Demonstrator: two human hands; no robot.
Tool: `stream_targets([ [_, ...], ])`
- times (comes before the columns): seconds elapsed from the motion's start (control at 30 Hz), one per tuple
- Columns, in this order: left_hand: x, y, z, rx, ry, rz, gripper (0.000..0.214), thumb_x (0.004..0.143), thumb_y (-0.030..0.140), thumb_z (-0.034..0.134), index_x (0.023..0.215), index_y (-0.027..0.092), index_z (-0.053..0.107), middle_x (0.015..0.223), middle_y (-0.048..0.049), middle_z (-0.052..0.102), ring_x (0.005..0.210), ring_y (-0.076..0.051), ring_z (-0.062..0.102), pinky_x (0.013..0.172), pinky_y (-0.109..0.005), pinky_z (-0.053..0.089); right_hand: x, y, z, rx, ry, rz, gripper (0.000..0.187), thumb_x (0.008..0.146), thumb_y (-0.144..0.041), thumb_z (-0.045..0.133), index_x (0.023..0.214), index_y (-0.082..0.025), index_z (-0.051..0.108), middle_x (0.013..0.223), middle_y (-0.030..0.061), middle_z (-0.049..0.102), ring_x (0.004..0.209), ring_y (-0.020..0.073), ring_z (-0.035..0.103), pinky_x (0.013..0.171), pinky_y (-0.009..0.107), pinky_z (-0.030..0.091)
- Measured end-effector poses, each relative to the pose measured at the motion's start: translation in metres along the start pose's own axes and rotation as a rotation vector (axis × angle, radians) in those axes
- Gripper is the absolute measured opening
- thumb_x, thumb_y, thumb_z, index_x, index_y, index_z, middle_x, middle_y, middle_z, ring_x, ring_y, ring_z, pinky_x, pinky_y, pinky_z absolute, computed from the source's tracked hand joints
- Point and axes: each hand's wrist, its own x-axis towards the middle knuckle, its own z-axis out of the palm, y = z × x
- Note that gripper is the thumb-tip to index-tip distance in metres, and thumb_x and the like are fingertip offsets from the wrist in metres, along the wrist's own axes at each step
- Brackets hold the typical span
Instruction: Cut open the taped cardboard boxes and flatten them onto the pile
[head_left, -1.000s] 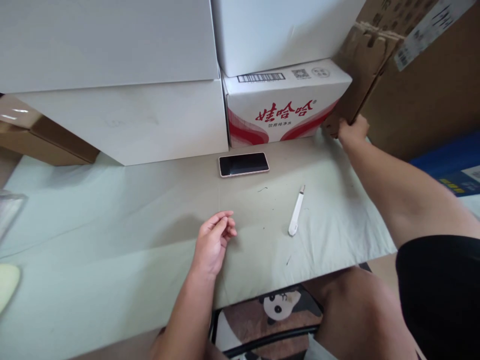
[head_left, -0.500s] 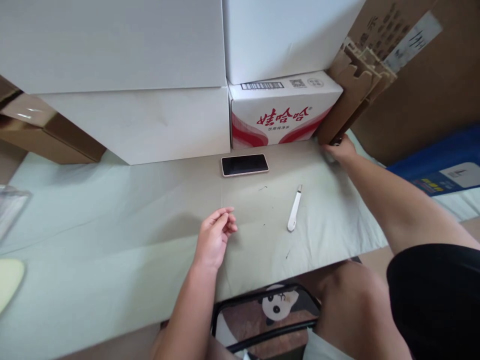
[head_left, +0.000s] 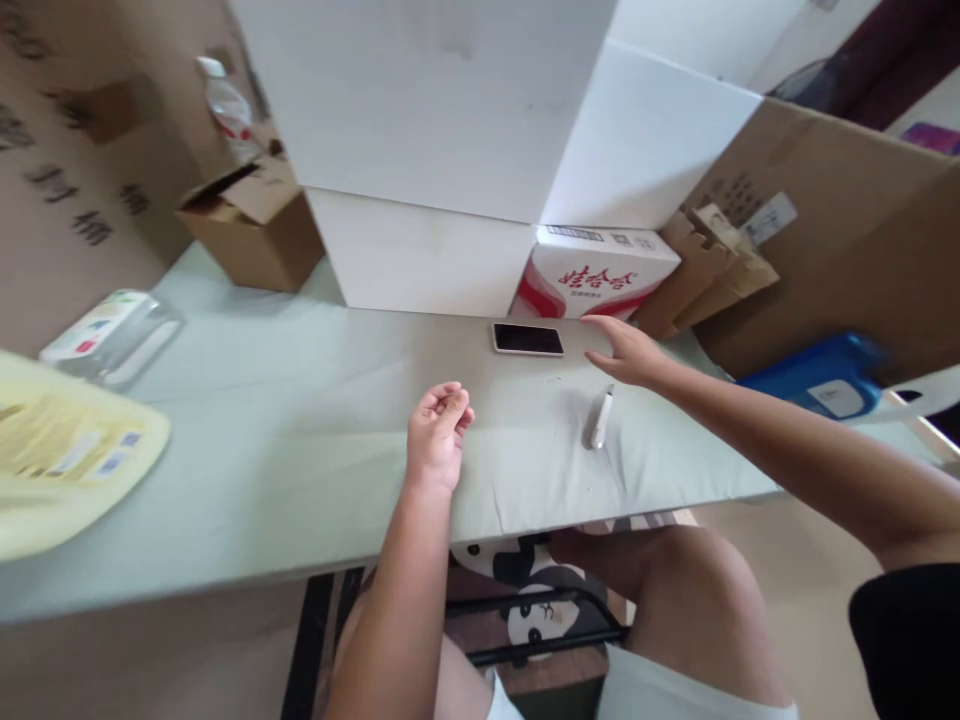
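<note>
My left hand (head_left: 437, 425) hovers over the cloth-covered table (head_left: 300, 400), its fingers curled in against the thumb and nothing visible in them. To its right, my right hand (head_left: 626, 350) is open, thumb and fingers apart and holding nothing, in front of a white and red carton (head_left: 600, 280). A phone (head_left: 527, 340) with a dark screen lies just left of the right hand's fingertips. Closer to me lies a white utility knife (head_left: 603, 418) on the cloth. Folded brown cardboard (head_left: 686, 270) leans beside the carton.
Large white boxes (head_left: 427, 120) stand at the back. On the left are a small open brown box (head_left: 277, 240), a plastic bottle (head_left: 227, 108), a clear package (head_left: 139, 335) and a yellow container (head_left: 75, 450). A blue item (head_left: 817, 378) lies far right.
My right hand has come away from the folded cardboard and moved left, opening above the table. The view has shifted, showing more of the left side. My left hand stays curled.
</note>
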Motion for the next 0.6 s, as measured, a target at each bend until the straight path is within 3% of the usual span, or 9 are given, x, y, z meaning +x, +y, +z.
stream_targets([
  [0.13,-0.005,0.021,-0.021,-0.07,0.077,0.102,0.038,0.056,0.028,0.09,0.08,0.018,0.063,0.063,0.0086,0.056,0.052,-0.002,0.051,0.055,-0.016,0.044,0.065,-0.128,0.021,0.061,-0.075,-0.343,0.055,0.09,-0.033,0.055,0.143,-0.019,0.054,0.143,0.0149,0.063,0.132,0.0305,0.062,0.114,0.05,0.05],
  [0.3,-0.008,0.038,-0.037,0.019,0.117,0.147,0.009,0.083,0.022,0.067,0.091,0.019,0.067,0.059,0.0071,0.051,0.055,-0.006,0.053,0.063,-0.02,0.046,0.155,-0.286,0.063,0.18,-0.137,-0.564,0.056,0.09,-0.025,0.052,0.146,-0.019,0.049,0.15,0.0134,0.057,0.137,0.0283,0.057,0.119,0.049,0.045],
  [0.4,-0.008,0.045,-0.045,0.082,0.116,0.135,0.017,0.086,0.016,0.058,0.099,0.02,0.069,0.081,0.0025,0.06,0.059,-0.005,0.055,0.068,-0.024,0.047,0.212,-0.36,0.087,0.207,-0.087,-0.474,0.067,0.09,-0.023,0.054,0.155,-0.018,0.037,0.148,0.0151,0.056,0.14,0.0307,0.054,0.122,0.055,0.04],
  [0.47,-0.008,0.05,-0.051,0.116,0.141,0.118,0.02,0.085,0.015,0.057,0.099,0.02,0.07,0.097,-0.0001,0.062,0.062,-0.005,0.056,0.072,-0.026,0.048,0.247,-0.397,0.098,0.235,-0.087,-0.337,0.073,0.093,-0.026,0.056,0.16,-0.024,0.029,0.147,0.0145,0.055,0.135,0.0306,0.059,0.121,0.054,0.041],
  [0.6,-0.003,0.062,-0.061,0.153,0.233,0.107,0.018,0.085,0.02,0.059,0.098,0.02,0.071,0.1,-0.0019,0.061,0.065,-0.007,0.056,0.076,-0.03,0.049,0.301,-0.427,0.118,0.251,-0.1,-0.131,0.077,0.089,-0.03,0.064,0.159,-0.022,0.031,0.159,0.0193,0.041,0.136,0.0373,0.057,0.12,0.063,0.039],
])
